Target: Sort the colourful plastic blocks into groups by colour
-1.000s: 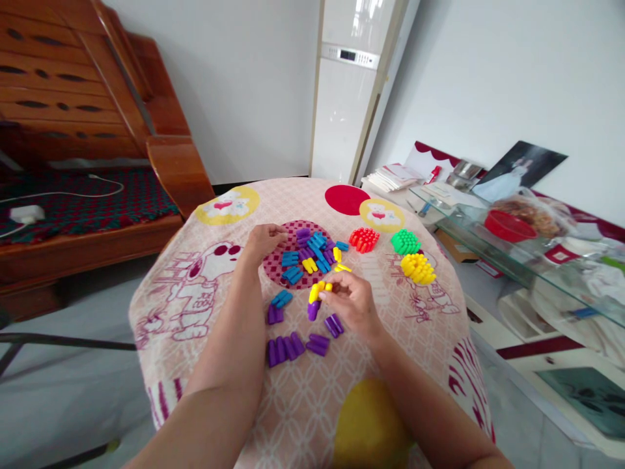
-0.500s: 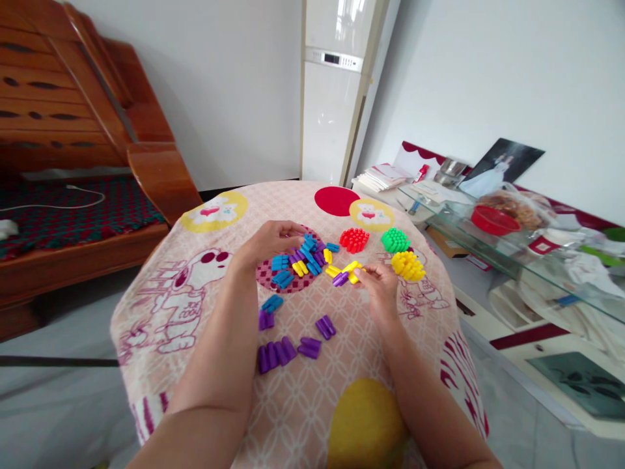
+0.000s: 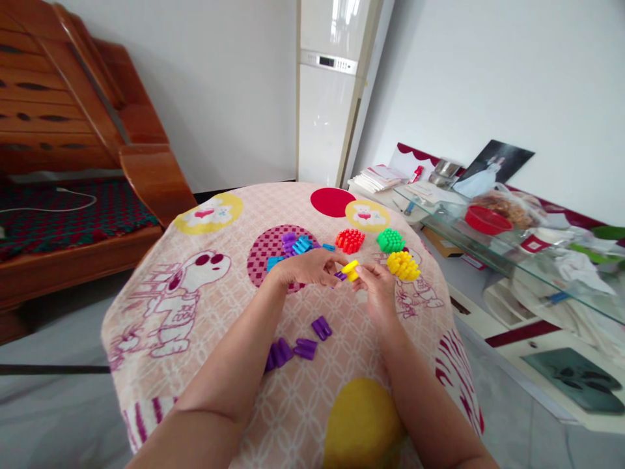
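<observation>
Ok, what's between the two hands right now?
Head view: yellow pieces and some purple, between left hand and right hand. The right pinches the yellow; left contact is unclear.

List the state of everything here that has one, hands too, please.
Right hand: pinching the yellow ridged plastic block.
Left hand: bent at the small purple plastic block; grip unclear.
Pink patterned fabric tablecloth: spread out.
Red studded plastic cluster: resting on it, unheld.
Green studded plastic cluster: the same.
Yellow studded plastic cluster: the same.
Purple ridged plastic blocks nearer the viewer: lying loose.
Blue ridged plastic blocks: loose, partly hidden.
</observation>
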{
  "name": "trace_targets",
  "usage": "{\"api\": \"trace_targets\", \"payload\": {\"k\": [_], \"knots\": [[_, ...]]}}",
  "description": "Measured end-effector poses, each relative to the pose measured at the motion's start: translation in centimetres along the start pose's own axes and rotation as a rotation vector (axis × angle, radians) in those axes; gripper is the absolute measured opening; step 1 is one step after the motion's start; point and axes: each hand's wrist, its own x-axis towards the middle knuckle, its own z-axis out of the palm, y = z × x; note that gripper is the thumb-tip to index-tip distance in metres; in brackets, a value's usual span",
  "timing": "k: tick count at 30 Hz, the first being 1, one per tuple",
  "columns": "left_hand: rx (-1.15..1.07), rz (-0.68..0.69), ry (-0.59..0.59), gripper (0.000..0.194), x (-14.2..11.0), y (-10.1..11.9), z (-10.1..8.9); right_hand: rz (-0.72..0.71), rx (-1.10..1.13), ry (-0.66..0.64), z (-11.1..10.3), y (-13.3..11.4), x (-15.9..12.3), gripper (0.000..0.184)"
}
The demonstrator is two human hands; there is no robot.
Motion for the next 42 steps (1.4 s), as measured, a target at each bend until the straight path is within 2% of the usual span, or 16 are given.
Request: {"api": "trace_targets", "payload": {"k": [3,5,10,12,14,17,19,24,28,31,33,37,40,42], "knots": [[0.032,-0.065,0.003,0.062,-0.2,-0.2,-0.3,-0.059,0.066,0.097,-0.9,-0.5,0.7,0.027],[0.041,-0.095,0.078,0.064,-0.4,-0.5,-0.5,-0.123,0.078,0.214,-2.1,-1.0,1.4,0.028],[0.056,-0.103,0.263,0.056,-1.4,-1.0,-1.9,-0.323,-0.07,0.545,-7.2,-2.6,4.3,0.033],[0.027,-0.108,0.321,0.054,-2.0,-1.0,-2.5,-0.383,-0.234,0.667,-9.7,-2.9,5.8,0.035],[-0.007,-0.119,0.372,0.051,-2.5,-1.0,-2.9,-0.415,-0.49,0.776,-12.0,-2.8,7.2,0.035],[-0.022,-0.13,0.417,0.049,-2.9,-1.0,-3.3,-0.39,-0.85,0.815,-14.2,-2.1,8.9,0.03],[-0.018,-0.137,0.433,0.05,-3.1,-1.0,-3.4,-0.354,-0.988,0.79,-14.8,-1.4,9.4,0.028],[-0.016,-0.145,0.455,0.052,-3.4,-1.3,-3.7,-0.319,-1.181,0.629,-14.6,-0.7,9.2,0.034],[-0.035,-0.144,0.462,0.051,-3.4,-1.6,-3.8,-0.325,-1.211,0.692,-14.1,-1.2,8.2,0.038],[-0.064,-0.13,0.456,0.048,-3.1,-1.7,-3.5,-0.459,-1.119,0.693,-12.2,-1.9,7.1,0.036],[-0.108,-0.118,0.408,0.046,-2.7,-1.7,-3.2,-0.562,-1.026,0.574,-9.9,-2.3,5.9,0.035],[-0.152,-0.102,0.344,0.041,-2.5,-1.4,-2.8,-0.642,-0.88,0.138,-4.2,-2.5,3.5,0.029],[-0.101,-0.117,0.387,0.042,-3.2,-1.5,-3.3,-0.629,-0.921,-0.169,-0.8,-1.8,2.6,0.023],[-0.043,-0.15,0.457,0.046,-3.9,-1.7,-3.9,-0.579,-1.038,-0.299,0.9,-1.0,2.6,0.019]]}}
